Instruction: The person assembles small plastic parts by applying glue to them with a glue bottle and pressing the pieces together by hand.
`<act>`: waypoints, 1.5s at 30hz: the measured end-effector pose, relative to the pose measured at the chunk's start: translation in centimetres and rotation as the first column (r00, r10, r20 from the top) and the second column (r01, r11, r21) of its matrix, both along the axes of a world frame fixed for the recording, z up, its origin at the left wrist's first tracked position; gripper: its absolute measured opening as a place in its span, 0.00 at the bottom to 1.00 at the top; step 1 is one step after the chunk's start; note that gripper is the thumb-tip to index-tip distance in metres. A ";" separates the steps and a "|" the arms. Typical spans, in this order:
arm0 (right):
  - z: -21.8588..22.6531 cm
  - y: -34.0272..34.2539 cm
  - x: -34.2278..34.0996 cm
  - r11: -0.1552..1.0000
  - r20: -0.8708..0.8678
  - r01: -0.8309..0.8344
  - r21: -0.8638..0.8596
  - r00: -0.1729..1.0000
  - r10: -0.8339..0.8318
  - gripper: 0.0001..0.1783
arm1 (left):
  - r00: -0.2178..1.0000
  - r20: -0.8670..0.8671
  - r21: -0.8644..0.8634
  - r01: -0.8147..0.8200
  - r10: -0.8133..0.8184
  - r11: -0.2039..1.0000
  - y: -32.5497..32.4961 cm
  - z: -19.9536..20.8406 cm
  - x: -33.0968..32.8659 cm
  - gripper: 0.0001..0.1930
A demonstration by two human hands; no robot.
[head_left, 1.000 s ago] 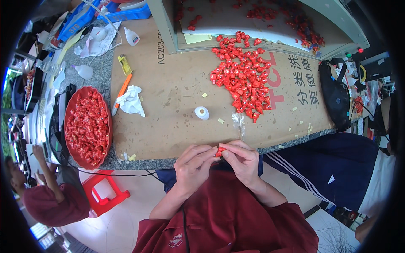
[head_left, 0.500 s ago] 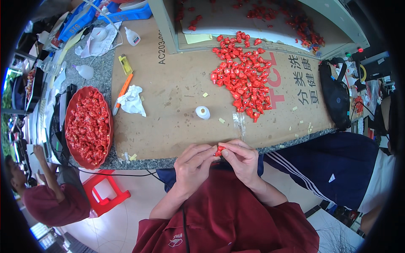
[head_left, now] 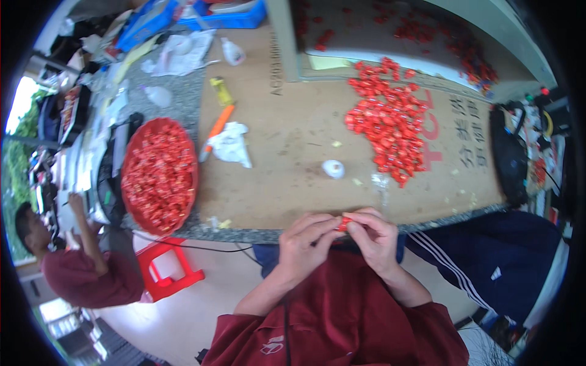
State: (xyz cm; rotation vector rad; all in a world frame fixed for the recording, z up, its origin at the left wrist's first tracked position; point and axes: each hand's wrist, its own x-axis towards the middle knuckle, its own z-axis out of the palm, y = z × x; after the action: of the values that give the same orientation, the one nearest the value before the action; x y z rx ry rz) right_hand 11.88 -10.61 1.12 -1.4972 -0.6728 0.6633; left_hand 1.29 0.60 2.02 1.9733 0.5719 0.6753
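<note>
1. Pinching a small red piece (head_left: 344, 224) between them, the left hand (head_left: 308, 241) and the right hand (head_left: 373, 238) are meeting in front of the person's dark red shirt (head_left: 342, 305), near the front edge of the counter (head_left: 256, 235).
2. The left hand is closing its thumb and fingertips on the piece's left side; the right hand is gripping its right side, thumb and finger narrowed around it.
3. The fingers are covering much of the piece, so its exact shape is probably not showing fully.
4. Beyond the hands, a white bottle (head_left: 333, 169) is standing on a cardboard sheet (head_left: 281, 152) that is covering much of the counter.
5. Farther off and to the right, a loose pile of red pieces (head_left: 390, 125) is lying on the cardboard.
6. On the left, a red bowl (head_left: 196, 177) is holding many more small red pieces.
7. Just beside the bowl, a crumpled white tissue (head_left: 233, 144) is lying against an orange knife (head_left: 220, 125), with a yellow lighter (head_left: 221, 91) resting near its far end.
8. At the far left, a co-worker (head_left: 85, 274) is sitting by a red stool (head_left: 183, 280).
</note>
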 end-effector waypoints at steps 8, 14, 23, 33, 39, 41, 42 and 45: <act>0.2 1.3 2.6 0.987 0.160 0.158 0.004 0.975 -0.157 0.16 | 0.942 -0.015 0.166 -0.327 0.334 0.930 6.3 2.3 -3.7 0.14; 1.2 6.1 2.9 0.969 0.427 0.235 -0.081 0.886 -0.179 0.20 | 0.765 0.201 0.347 -0.640 0.612 0.686 10.6 4.0 -6.0 0.16; 1.1 3.0 3.6 0.977 0.402 0.213 0.000 0.895 -0.195 0.16 | 0.995 -0.094 0.050 -0.004 0.009 0.999 6.7 1.9 7.4 0.11; 0.9 -1.4 4.4 0.971 0.217 0.239 0.013 0.947 -0.236 0.17 | 0.969 -0.226 0.420 0.192 -0.103 0.887 6.6 -0.5 13.2 0.10; 0.5 -0.9 4.1 0.968 0.043 0.250 0.032 0.967 -0.252 0.18 | 0.981 -0.149 0.292 0.167 -0.127 0.942 4.7 0.6 9.3 0.10; 0.7 -0.2 3.9 0.974 0.041 0.221 0.052 0.974 -0.223 0.19 | 0.967 -0.180 -0.005 0.185 -0.183 0.983 3.6 1.7 6.8 0.15; 0.6 0.2 3.7 0.978 0.041 0.192 0.075 0.980 -0.196 0.19 | 0.968 -0.187 -0.008 0.171 -0.169 0.985 3.3 1.3 5.7 0.15; 0.2 0.6 2.7 0.987 -0.185 0.127 0.094 0.977 -0.108 0.17 | 0.959 0.006 -0.213 0.279 -0.284 0.936 1.8 0.5 3.8 0.17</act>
State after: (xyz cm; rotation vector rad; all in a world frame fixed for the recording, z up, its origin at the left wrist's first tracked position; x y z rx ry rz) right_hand 14.59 -10.00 1.37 -1.3510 -0.4703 0.6526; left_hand 5.04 2.42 2.52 1.8171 0.3492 0.3945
